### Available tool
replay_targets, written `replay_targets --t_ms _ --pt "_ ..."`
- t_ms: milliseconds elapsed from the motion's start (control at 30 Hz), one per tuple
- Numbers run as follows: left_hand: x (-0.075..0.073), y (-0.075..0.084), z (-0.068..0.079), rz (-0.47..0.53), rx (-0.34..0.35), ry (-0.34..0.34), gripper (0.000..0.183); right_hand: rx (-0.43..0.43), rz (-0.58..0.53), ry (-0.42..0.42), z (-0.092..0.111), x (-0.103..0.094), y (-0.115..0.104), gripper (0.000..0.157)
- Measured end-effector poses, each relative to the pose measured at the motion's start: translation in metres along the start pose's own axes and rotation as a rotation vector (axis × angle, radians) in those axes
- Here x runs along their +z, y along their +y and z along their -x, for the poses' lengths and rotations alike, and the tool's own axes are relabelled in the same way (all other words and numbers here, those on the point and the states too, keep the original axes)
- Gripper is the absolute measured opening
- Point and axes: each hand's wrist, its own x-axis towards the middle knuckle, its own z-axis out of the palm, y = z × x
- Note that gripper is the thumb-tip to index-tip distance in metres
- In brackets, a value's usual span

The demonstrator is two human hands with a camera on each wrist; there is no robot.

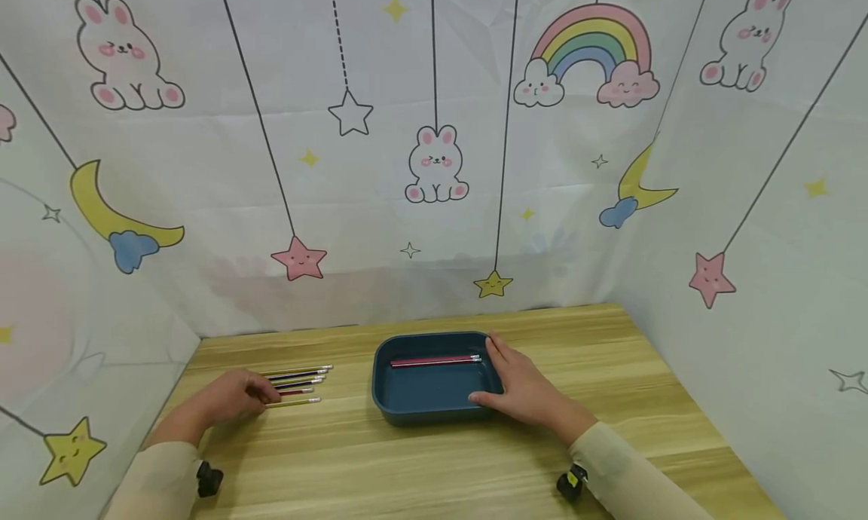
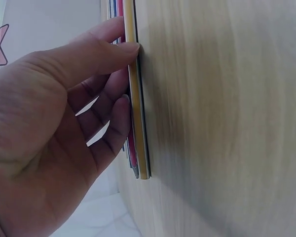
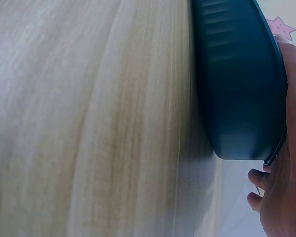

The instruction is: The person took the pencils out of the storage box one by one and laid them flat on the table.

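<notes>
At the left, my left hand (image 1: 237,396) reaches down to a row of pencils. In the left wrist view, its thumb presses the near side of a yellow pencil (image 2: 139,123), and the other fingers curl in behind it. Close beside that one lies a red pencil (image 2: 132,153), partly hidden by the fingers. My right hand (image 1: 522,388) grips the right end of a dark blue rectangular tray (image 1: 434,413), thumb over the near rim and fingers at the far corner. Inside the tray, red pencils (image 1: 434,362) with white eraser ends lie side by side near the back wall.
Several more pencils, among them a dark one (image 1: 298,374), lie roughly parallel beyond the left hand, eraser ends pointing right. Everything stands on a wood-grain table (image 1: 339,460). White printed cloth (image 1: 380,226) rises behind the table and along both sides.
</notes>
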Motion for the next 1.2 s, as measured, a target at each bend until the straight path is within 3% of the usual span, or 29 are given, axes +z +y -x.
replay_targets --t_ms 467,633,833,1000,1200 --pt "0.000 0.001 0.002 0.005 -0.006 0.017 0.019 0.002 0.004 -0.003 -0.001 0.001 0.000 0.116" --pt "-0.001 0.007 -0.002 -0.026 -0.069 0.048 0.013 -0.002 0.010 0.002 -0.001 0.001 0.000 0.116" --pt "-0.001 0.021 -0.013 -0.068 -0.126 0.067 0.012 -0.009 0.004 0.010 -0.001 0.001 -0.001 0.116" --pt "0.003 0.037 -0.024 -0.062 -0.102 0.089 0.014 -0.009 0.004 0.014 0.000 0.001 0.000 0.115" --pt "0.015 0.071 -0.045 -0.049 0.003 0.102 0.020 -0.006 0.005 0.012 -0.001 0.001 0.000 0.115"
